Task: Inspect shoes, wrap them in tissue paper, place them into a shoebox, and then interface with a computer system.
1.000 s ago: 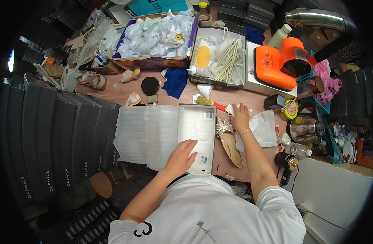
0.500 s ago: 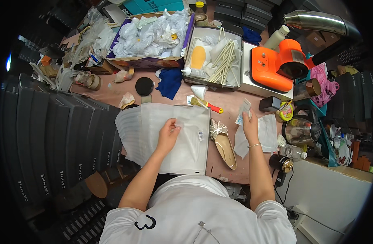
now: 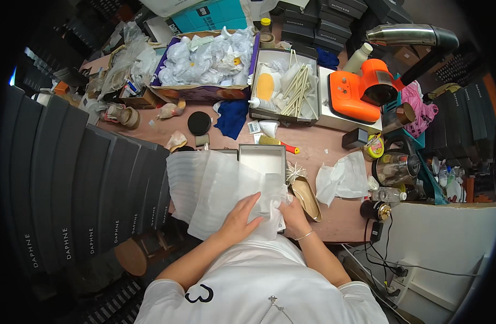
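A translucent white wrapping sheet [image 3: 205, 186] lies spread over an open grey shoe box [image 3: 262, 157], whose pale inside shows at the far end. My left hand [image 3: 240, 218] rests on the sheet, thumb and fingers apart, holding nothing. At the sheet's right edge my right hand [image 3: 294, 217] is closed on the crumpled edge; its fingertips are partly hidden. Right beside that hand lies a gold flat shoe [image 3: 306, 198], with a silvery bow [image 3: 295, 173] at its far end. The sheet hides most of the box.
White paper [image 3: 342, 175] lies to the right. Beyond are a brush with a red-yellow handle [image 3: 288, 147], a black round tin [image 3: 199, 123], a blue cloth [image 3: 232, 119], a box of sticks [image 3: 285, 86] and an orange machine [image 3: 359, 89]. Stacked dark shoe boxes [image 3: 96, 183] stand left.
My right hand has come left from above the white paper to the sheet's edge; the small card it held is out of sight. My left hand has opened and lowered. The box's inside now shows.
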`<action>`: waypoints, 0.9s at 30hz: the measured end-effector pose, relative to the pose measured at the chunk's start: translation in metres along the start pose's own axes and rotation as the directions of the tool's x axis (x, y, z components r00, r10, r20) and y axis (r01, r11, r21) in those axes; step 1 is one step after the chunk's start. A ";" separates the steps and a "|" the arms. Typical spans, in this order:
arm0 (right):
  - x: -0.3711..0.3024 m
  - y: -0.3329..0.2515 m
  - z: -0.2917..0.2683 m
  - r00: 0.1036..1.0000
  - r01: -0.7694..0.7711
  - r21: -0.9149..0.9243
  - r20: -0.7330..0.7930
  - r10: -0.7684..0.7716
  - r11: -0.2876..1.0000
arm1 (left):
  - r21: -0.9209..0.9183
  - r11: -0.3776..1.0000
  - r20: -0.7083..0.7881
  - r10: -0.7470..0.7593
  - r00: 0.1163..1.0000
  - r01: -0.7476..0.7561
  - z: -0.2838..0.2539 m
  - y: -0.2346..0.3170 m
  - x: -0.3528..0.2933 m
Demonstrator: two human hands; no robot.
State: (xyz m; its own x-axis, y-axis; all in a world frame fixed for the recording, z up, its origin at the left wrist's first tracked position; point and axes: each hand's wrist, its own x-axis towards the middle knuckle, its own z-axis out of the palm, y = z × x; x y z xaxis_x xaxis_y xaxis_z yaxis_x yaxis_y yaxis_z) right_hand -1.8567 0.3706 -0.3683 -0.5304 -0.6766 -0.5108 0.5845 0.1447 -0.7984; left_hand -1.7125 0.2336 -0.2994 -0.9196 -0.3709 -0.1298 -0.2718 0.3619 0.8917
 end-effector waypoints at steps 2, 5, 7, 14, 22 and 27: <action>-0.004 -0.010 -0.023 0.996 0.053 0.087 -0.082 -0.046 0.995 | 0.457 0.887 0.136 0.000 0.991 -0.063 -0.029 -0.002 -0.010; -0.007 -0.025 -0.074 0.982 0.099 0.051 -0.165 -0.089 0.994 | 0.721 0.664 0.376 -0.136 0.916 -0.198 -0.030 -0.021 -0.002; 0.000 -0.017 -0.124 0.976 0.032 -0.083 -0.211 -0.049 0.996 | 0.746 0.585 0.511 -0.199 0.836 -0.317 -0.002 -0.022 0.016; -0.049 -0.155 -0.046 0.735 0.505 -0.296 -0.346 -0.584 0.811 | 0.763 0.610 0.371 -0.143 0.917 -0.213 0.094 -0.101 0.036; 0.017 -0.020 0.045 0.902 0.359 -0.920 0.385 -0.193 -0.158 | 0.393 0.919 0.754 -0.334 0.565 0.019 0.017 -0.013 0.031; 0.045 0.030 0.035 0.898 0.432 -0.898 0.437 -0.051 -0.086 | 0.178 0.984 -0.127 -0.009 0.992 0.032 -0.002 -0.045 -0.020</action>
State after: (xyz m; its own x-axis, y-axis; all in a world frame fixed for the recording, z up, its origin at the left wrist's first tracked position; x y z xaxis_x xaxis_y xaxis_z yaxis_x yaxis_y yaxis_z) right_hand -1.8415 0.3189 -0.4037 -0.2376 -0.9304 -0.2790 -0.8306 0.3435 -0.4384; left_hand -1.6813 0.2229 -0.3362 -0.8737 -0.4795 -0.0818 -0.3469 0.4964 0.7957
